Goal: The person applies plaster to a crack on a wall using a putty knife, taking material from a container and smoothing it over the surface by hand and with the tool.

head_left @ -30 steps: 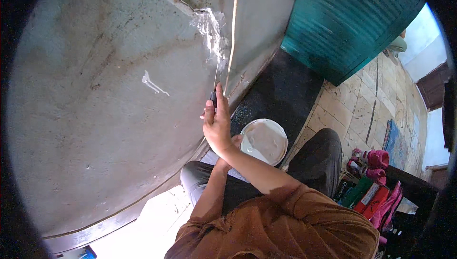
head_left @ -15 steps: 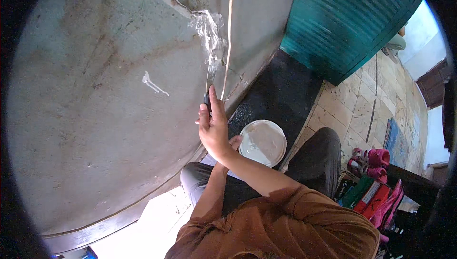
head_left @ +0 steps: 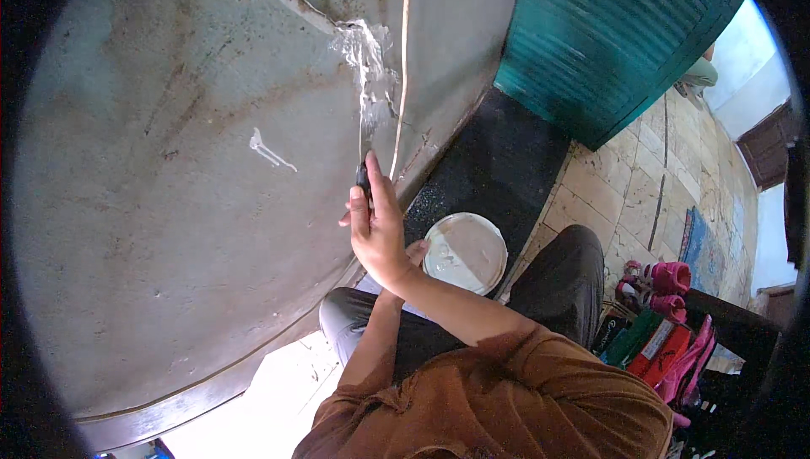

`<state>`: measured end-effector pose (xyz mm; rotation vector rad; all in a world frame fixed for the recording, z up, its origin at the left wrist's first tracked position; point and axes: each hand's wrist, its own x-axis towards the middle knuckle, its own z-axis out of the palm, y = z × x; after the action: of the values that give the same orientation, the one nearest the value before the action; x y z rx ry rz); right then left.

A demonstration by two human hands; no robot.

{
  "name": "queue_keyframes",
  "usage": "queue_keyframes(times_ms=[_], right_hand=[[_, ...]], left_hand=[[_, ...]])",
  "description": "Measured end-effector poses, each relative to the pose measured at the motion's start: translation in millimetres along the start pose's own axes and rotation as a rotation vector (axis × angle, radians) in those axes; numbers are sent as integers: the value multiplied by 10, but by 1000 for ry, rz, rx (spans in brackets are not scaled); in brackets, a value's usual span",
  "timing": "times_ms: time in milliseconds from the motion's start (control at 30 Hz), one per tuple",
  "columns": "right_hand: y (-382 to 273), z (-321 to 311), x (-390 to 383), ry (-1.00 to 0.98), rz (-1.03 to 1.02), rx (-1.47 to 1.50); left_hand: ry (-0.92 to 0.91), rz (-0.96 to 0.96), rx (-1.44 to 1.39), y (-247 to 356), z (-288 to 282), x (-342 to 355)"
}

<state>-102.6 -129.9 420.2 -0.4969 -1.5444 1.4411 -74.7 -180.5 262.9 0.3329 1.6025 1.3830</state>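
Scraper (head_left: 363, 176), dark-handled, is grasped in the right hand (head_left: 379, 240), left of and beyond the bucket (head_left: 464, 213). Its handle is partly covered by fingers, and its blade is hard to make out against the white paste (head_left: 365, 62). Mostly hidden by the right wrist, the left hand (head_left: 417, 251) is seen at the bucket's left rim; whether it is clenched there cannot be told. Left of the bucket, a cracked grey wall (head_left: 211, 240) is seen; rightward, a tiled floor (head_left: 601, 182). Compared with a second ago, the scraper has been shifted away from the pale cable (head_left: 404, 62).
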Motion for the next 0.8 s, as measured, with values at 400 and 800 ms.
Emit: queue_keyframes(times_ms=[400, 800], right_hand=[[-157, -20, -111, -83, 109, 134], [-266, -13, -108, -55, 67, 162]], left_hand=[[-98, -116, -13, -106, -35, 67], [-150, -89, -150, -207, -49, 124]])
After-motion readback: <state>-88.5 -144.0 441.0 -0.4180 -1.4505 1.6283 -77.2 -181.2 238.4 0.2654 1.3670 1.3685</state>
